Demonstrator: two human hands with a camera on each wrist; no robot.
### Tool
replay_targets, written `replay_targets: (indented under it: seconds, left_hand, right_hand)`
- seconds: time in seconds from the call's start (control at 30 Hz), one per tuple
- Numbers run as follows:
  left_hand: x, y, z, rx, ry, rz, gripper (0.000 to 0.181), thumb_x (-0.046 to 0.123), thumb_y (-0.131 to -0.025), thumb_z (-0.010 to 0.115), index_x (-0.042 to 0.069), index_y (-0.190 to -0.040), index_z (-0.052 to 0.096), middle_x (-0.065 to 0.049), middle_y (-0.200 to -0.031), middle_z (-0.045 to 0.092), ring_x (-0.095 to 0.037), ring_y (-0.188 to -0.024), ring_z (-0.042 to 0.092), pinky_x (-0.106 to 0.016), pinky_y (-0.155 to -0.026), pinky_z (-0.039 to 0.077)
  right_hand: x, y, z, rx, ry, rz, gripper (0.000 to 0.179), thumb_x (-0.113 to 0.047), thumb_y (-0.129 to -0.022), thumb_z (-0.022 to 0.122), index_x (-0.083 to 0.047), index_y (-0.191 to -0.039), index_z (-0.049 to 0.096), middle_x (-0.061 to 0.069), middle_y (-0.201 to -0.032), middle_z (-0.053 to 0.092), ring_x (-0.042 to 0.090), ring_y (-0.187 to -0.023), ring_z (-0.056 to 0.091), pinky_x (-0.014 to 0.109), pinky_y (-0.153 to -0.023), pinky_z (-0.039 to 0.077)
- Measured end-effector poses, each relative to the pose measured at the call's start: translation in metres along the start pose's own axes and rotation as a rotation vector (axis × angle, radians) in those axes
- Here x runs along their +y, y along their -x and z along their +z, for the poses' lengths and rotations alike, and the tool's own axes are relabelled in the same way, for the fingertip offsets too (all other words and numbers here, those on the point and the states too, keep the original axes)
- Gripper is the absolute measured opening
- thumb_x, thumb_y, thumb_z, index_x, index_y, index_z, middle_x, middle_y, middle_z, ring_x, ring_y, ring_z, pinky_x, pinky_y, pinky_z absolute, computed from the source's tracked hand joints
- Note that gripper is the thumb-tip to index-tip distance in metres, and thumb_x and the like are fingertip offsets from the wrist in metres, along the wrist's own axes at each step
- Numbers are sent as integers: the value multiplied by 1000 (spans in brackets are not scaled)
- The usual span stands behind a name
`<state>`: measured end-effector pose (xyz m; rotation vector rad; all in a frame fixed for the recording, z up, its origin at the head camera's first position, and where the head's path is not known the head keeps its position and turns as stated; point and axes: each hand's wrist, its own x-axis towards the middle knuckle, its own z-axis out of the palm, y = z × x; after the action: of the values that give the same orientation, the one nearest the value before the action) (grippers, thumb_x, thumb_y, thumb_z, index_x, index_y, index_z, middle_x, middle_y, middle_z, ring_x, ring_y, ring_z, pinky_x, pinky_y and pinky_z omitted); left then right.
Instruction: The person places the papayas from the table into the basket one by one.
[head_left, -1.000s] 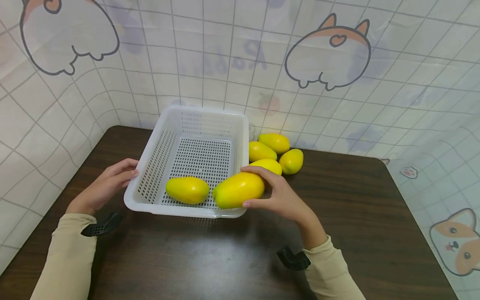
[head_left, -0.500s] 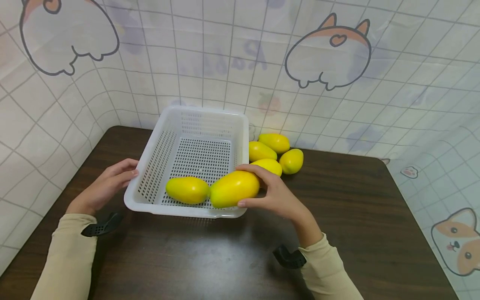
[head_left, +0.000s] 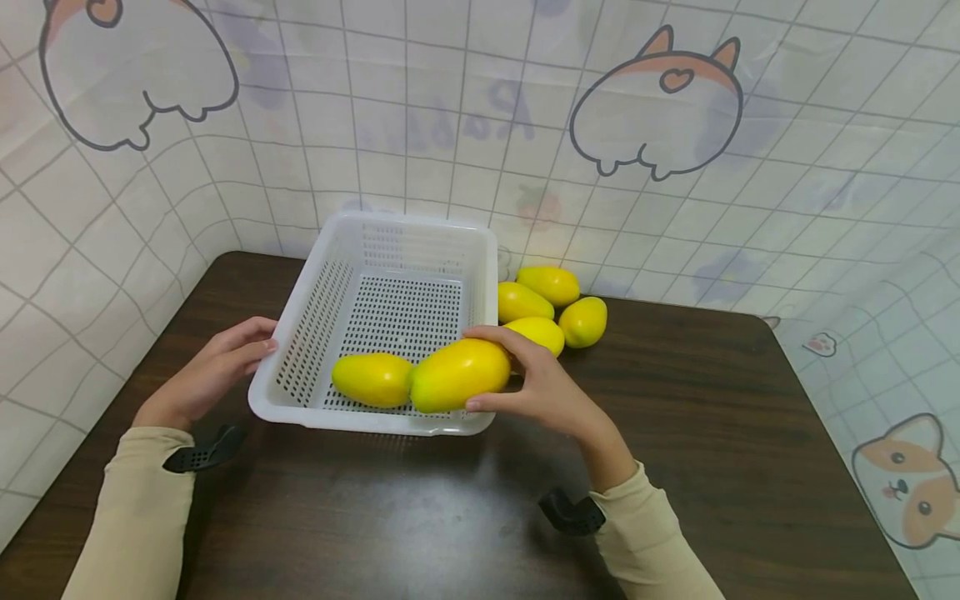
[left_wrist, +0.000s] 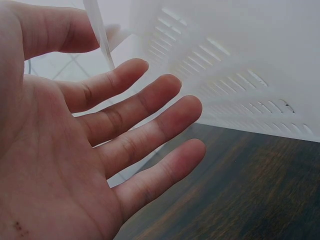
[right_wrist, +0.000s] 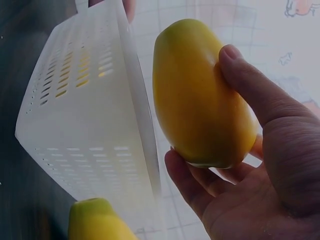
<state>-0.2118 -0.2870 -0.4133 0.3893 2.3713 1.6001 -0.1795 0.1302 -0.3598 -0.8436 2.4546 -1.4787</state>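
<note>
My right hand [head_left: 543,383] grips a yellow papaya [head_left: 461,375] with a greenish tip, above the near right corner of a white perforated basket [head_left: 372,419]. In the right wrist view, thumb and fingers wrap the papaya's [right_wrist: 200,100] wide end, beside the basket wall [right_wrist: 90,115]. A second papaya [head_left: 371,380] lies in the basket along its near side. Seen from the head, the held papaya's tip meets its end; actual contact cannot be told. My left hand [head_left: 213,367] rests at the basket's left rim, thumb over the rim [left_wrist: 100,37] and fingers [left_wrist: 150,132] nearly straight outside.
Several more papayas [head_left: 549,286] lie on the dark wooden table [head_left: 712,433], right of the basket near its back edge. A patterned, gridded cloth [head_left: 420,100] hangs behind and at both sides. Black wrist mounts [head_left: 573,512] sit below both hands.
My right hand has moved slightly left with the papaya, bringing its tip to the end of the one in the basket. The left hand and basket stay put.
</note>
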Motion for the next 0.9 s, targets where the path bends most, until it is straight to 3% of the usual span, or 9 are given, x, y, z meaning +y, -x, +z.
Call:
replay_targets:
  seconds: [0.63, 0.9]
  left_hand:
    - [-1, 0, -1, -1, 3, -23, 38, 32, -103, 42, 9, -133, 43, 13, -119, 54, 0, -102, 62, -19, -84, 49]
    - [-3, 0, -1, -3, 2, -20, 38, 32, -103, 42, 9, -134, 43, 12, -120, 54, 0, -103, 61, -19, -86, 48]
  right_hand:
    - [1, -5, 7, -3, 16, 4, 72, -46, -76, 79, -27, -138, 48, -8, -136, 51, 15, -114, 51, 42, -102, 45]
    - [2, -6, 10, 11, 30, 4, 70, -40, -77, 80, -30, -137, 47, -7, -138, 51, 16, -115, 51, 44, -102, 44]
